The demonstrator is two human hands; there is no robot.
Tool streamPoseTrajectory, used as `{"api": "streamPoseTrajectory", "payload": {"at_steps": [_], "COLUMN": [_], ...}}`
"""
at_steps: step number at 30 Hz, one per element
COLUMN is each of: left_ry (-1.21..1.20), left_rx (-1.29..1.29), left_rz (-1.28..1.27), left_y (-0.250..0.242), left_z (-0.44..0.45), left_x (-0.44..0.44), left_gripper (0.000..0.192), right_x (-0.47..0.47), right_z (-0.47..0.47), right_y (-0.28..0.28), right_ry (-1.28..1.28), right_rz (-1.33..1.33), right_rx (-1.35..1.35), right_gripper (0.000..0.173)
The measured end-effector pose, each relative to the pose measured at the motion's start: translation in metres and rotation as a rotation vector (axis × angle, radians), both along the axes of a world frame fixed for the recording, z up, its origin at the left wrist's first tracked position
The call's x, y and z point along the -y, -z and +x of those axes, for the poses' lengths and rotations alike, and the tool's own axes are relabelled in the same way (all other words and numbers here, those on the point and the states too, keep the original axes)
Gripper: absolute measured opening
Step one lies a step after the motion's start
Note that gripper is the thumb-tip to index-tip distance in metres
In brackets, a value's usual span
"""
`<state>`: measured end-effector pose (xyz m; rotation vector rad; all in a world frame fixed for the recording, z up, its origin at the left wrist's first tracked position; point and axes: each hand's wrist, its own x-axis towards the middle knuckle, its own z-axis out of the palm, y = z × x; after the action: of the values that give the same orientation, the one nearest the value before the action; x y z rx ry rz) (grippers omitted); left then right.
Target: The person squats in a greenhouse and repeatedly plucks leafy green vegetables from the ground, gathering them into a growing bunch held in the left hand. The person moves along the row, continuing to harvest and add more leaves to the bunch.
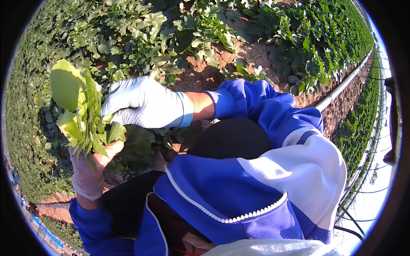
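My left hand, in a thin pale glove, grips a bunch of light-green leaves from below, its thumb against the stems. The bunch stands upright, with one broad rounded leaf at the top left. My right hand wears a white glove with a bluish cuff. Its fingers are curled at the right side of the bunch, where thumb and forefinger pinch a small leaf piece. The curled fingers partly hide the contact. Both hands are above low leafy plants.
Dense leafy crop plants spread ahead and left. Cracked dry soil shows between them. A pale pipe runs along the ground at right, with another green row beyond. My dark-clad knee rises below the right forearm.
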<state>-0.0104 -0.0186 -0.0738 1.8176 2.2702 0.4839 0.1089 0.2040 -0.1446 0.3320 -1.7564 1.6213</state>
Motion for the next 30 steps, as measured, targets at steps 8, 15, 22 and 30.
{"api": "streamPoseTrajectory", "payload": {"at_steps": [8, 15, 22, 30], "left_ry": [-0.155, -0.250, -0.047, 0.000], "left_rx": [-0.155, -0.180, 0.105, 0.261], "left_rz": [-0.053, -0.143, -0.022, -0.011], "left_y": [0.034, 0.030, 0.044, 0.038], "left_z": [-0.033, -0.048, -0.051, -0.047], "left_x": [-0.003, 0.006, -0.012, -0.011], "left_gripper": [0.059, 0.048, 0.048, 0.046], "right_x": [-0.035, -0.144, -0.207, -0.212], "right_z": [0.031, 0.089, 0.101, 0.104], "right_y": [0.042, 0.180, 0.233, 0.232], "right_ry": [-0.362, 0.802, 1.391, 1.422], "right_rz": [-0.474, -1.696, -0.247, 0.445], "right_rx": [0.358, 0.679, 0.713, 0.784], "right_gripper": [0.020, 0.011, 0.018, 0.032]}}
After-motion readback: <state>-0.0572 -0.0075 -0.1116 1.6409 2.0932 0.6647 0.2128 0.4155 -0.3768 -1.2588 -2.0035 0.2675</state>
